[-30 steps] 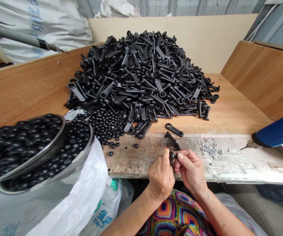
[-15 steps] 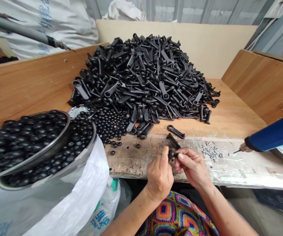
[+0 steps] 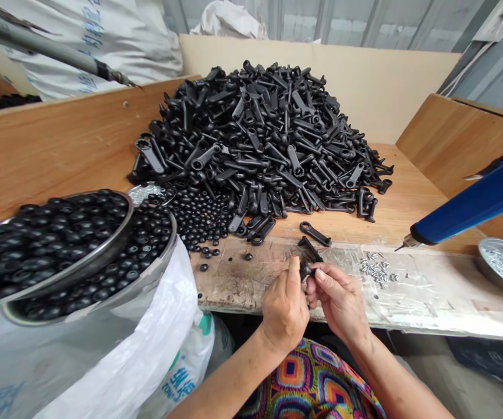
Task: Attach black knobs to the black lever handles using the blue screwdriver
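My left hand is closed round a black plastic crank handle, held just above the bench's front edge. My right hand pinches the dark right-hand end of this piece between thumb and fingers. Whether a separate round knob sits under those fingertips is hidden. Right behind my hands lies another crank handle, and one more loose handle rests a little farther back. To the right of my fingers, small metal screws are scattered on the taped bench surface.
A large pile of crank handles fills the back. Black round knobs spread before it, and two knob-filled bowls stand left. A blue electric screwdriver points in from the right, near a metal dish of screws.
The blue screwdriver has swung up and to the left, uncovering more of the screw dish. My view has shifted slightly. Both hands keep hold of the crank handle, which is turned a little.
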{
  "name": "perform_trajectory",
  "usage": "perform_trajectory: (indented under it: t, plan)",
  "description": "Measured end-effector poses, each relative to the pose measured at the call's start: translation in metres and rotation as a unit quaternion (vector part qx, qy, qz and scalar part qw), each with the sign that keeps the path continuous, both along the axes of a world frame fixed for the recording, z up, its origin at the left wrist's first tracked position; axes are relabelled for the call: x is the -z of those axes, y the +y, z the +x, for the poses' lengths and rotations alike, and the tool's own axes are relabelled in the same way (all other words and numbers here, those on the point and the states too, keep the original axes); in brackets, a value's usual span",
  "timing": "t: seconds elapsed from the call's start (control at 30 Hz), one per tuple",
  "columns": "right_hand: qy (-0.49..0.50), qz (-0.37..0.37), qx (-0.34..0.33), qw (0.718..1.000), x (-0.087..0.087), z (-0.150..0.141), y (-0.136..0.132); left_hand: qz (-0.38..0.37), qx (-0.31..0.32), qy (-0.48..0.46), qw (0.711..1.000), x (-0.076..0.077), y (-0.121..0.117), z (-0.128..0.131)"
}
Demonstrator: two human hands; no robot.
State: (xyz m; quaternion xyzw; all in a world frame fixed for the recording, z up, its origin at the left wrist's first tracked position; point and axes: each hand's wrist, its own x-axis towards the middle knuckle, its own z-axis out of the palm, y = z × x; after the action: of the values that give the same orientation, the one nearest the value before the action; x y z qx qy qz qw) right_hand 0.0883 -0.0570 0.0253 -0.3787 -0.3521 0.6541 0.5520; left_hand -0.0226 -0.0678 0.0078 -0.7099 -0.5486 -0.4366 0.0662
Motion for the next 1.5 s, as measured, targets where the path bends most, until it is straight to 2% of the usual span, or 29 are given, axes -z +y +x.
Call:
perform_trajectory:
  t: [0.1,0.2,0.33,0.4,0.43,0.47,0.57,0.6,0.67,0.77,0.83,0.9,1.0,1.07,1.17,1.23,1.27,1.3,1.37,1.4,1.43,1.47,1.5]
  plan:
    - [0.015,-0.021,0.001,1.000,0.003,-0.002,0.001,0.008,-0.009,0.029,0.999,0.005,0.000,-0.001]
    - [-0.023,-0.024,0.002,0.999,0.005,-0.003,0.005,-0.001,-0.008,0.039,0.999,0.010,0.002,-0.004]
    - [-0.146,0.017,-0.004,0.989,0.004,-0.008,0.016,-0.047,0.005,0.005,0.999,0.013,0.009,-0.014]
    - [-0.249,0.077,-0.027,0.965,0.000,-0.012,0.022,-0.110,0.020,-0.042,0.993,0.009,0.014,-0.024]
    - [-0.316,0.121,-0.042,0.940,-0.002,-0.013,0.025,-0.157,0.031,-0.069,0.985,0.005,0.016,-0.030]
    - [-0.389,0.172,-0.057,0.903,-0.005,-0.014,0.027,-0.208,0.046,-0.091,0.973,0.001,0.019,-0.038]
    - [-0.573,0.319,-0.087,0.750,-0.009,-0.015,0.030,-0.335,0.113,-0.111,0.929,-0.012,0.022,-0.060]
    - [-0.613,0.351,-0.094,0.702,-0.009,-0.016,0.030,-0.354,0.132,-0.101,0.920,-0.015,0.022,-0.066]
    - [-0.678,0.374,-0.107,0.624,-0.009,-0.018,0.029,-0.356,0.139,-0.073,0.921,-0.018,0.021,-0.074]
    - [-0.756,0.337,-0.135,0.545,-0.010,-0.022,0.027,-0.321,0.090,-0.003,0.943,-0.018,0.019,-0.076]
    - [-0.778,0.310,-0.158,0.524,-0.013,-0.021,0.028,-0.304,0.090,0.056,0.947,-0.016,0.018,-0.073]
    - [-0.777,0.290,-0.165,0.533,-0.019,-0.013,0.032,-0.296,0.116,0.091,0.944,-0.014,0.019,-0.070]
    - [-0.783,0.247,-0.125,0.557,-0.029,0.009,0.040,-0.286,0.142,0.080,0.944,-0.009,0.021,-0.070]
    - [-0.796,0.223,-0.121,0.550,-0.032,0.024,0.047,-0.257,0.144,0.046,0.955,-0.005,0.022,-0.074]
    - [-0.807,0.212,-0.179,0.522,-0.024,0.039,0.056,-0.180,0.140,-0.028,0.973,-0.003,0.018,-0.082]
    - [-0.800,0.217,-0.188,0.526,-0.017,0.044,0.061,-0.148,0.150,-0.090,0.974,-0.007,0.009,-0.086]
    - [-0.788,0.225,-0.175,0.545,-0.015,0.044,0.063,-0.141,0.161,-0.124,0.969,-0.010,0.004,-0.087]
    - [-0.763,0.239,-0.158,0.579,-0.015,0.043,0.065,-0.139,0.178,-0.158,0.961,-0.013,-0.003,-0.087]
    - [-0.668,0.271,-0.141,0.678,-0.023,0.035,0.063,-0.152,0.210,-0.228,0.938,-0.018,-0.015,-0.085]
    - [-0.604,0.282,-0.154,0.729,-0.030,0.027,0.059,-0.167,0.216,-0.272,0.923,-0.020,-0.021,-0.083]
    - [-0.536,0.286,-0.183,0.773,-0.040,0.017,0.053,-0.187,0.215,-0.329,0.901,-0.021,-0.025,-0.082]
    - [-0.474,0.287,-0.224,0.802,-0.049,0.004,0.046,-0.203,0.212,-0.400,0.869,-0.021,-0.029,-0.080]
    - [-0.423,0.287,-0.277,0.814,-0.059,-0.010,0.039,-0.219,0.210,-0.479,0.824,-0.022,-0.031,-0.079]
